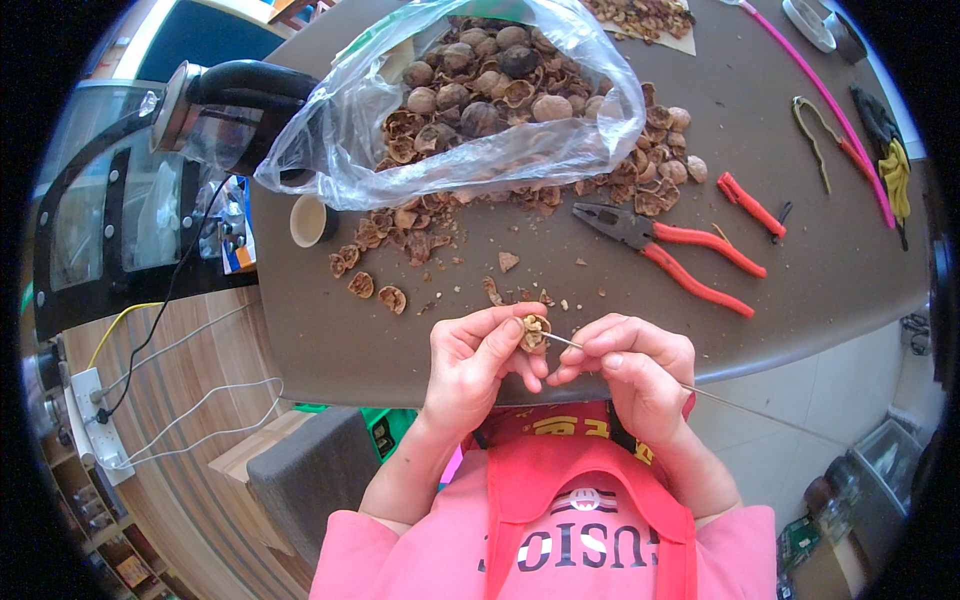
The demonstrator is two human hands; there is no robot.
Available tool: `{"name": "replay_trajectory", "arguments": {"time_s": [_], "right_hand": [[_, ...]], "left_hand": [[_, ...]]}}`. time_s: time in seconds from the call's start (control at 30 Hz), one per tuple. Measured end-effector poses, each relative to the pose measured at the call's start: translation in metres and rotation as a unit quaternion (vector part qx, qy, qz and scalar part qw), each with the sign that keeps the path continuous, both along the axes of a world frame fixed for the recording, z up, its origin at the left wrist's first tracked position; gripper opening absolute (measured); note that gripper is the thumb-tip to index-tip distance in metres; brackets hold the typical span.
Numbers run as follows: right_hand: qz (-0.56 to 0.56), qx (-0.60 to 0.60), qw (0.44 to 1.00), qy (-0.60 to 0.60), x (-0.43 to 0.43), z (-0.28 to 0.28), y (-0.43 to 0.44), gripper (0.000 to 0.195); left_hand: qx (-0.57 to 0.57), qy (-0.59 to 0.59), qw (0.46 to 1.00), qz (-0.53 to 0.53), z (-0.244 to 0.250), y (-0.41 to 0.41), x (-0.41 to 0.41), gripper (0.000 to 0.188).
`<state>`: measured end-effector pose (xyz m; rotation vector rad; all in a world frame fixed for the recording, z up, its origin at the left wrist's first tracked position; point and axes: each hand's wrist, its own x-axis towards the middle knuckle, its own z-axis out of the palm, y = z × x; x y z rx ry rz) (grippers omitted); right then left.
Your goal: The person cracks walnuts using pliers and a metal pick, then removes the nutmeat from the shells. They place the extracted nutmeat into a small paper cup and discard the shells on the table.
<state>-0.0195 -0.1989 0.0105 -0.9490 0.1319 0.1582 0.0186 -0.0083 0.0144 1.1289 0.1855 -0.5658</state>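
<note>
Near the table's front edge, my left hand (472, 360) holds a piece of walnut (535, 332) in its shell between thumb and fingers, its pale kernel showing. My right hand (637, 364) grips a thin metal pick (561, 340), whose tip meets the kernel; its long thin shaft runs out to the lower right behind the hand. Beyond my hands lie a shell fragment (508, 261) and small crumbs. Pliers with red handles (675, 247) rest to the right, jaws towards the upper left. An open clear plastic bag (480, 169) farther back contains whole walnuts (480, 118) and broken shells.
Empty shells (361, 285) lie left of centre, near a small cup (309, 221). A glass pot with black handle (232, 112) stands back left. Walnut kernels (645, 19) lie on paper at the back. A red-handled tool (750, 204), pink rod (817, 82) and gloves (894, 176) are right.
</note>
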Motion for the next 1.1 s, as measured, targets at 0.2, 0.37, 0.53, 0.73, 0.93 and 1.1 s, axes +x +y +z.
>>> {"name": "replay_trajectory", "arguments": {"time_s": [0.2, 0.37, 0.53, 0.73, 0.93, 1.1], "right_hand": [[0.002, -0.244, 0.961, -0.13, -0.002, 0.005, -0.003, 0.023], [-0.018, 0.024, 0.999, -0.019, -0.001, -0.005, 0.001, 0.024], [-0.022, 0.16, 0.986, 0.043, -0.001, -0.011, -0.003, 0.024], [-0.038, 0.231, 0.968, 0.089, -0.002, -0.016, -0.002, 0.023], [-0.045, 0.256, 0.957, 0.127, -0.002, -0.014, -0.003, 0.023], [-0.078, 0.202, 0.971, 0.099, -0.004, -0.006, -0.002, 0.024]], "left_hand": [[0.052, -0.045, 0.998, 0.014, -0.001, -0.006, -0.003, 0.028], [-0.031, 0.021, 0.999, 0.0, 0.001, -0.002, -0.001, 0.031], [-0.081, 0.058, 0.995, -0.003, 0.0, -0.003, 0.0, 0.033], [-0.073, 0.058, 0.995, -0.019, 0.0, -0.006, -0.001, 0.034], [-0.073, 0.065, 0.995, -0.018, -0.002, -0.008, 0.001, 0.033], [-0.038, 0.046, 0.998, -0.017, -0.003, -0.004, 0.002, 0.032]]}}
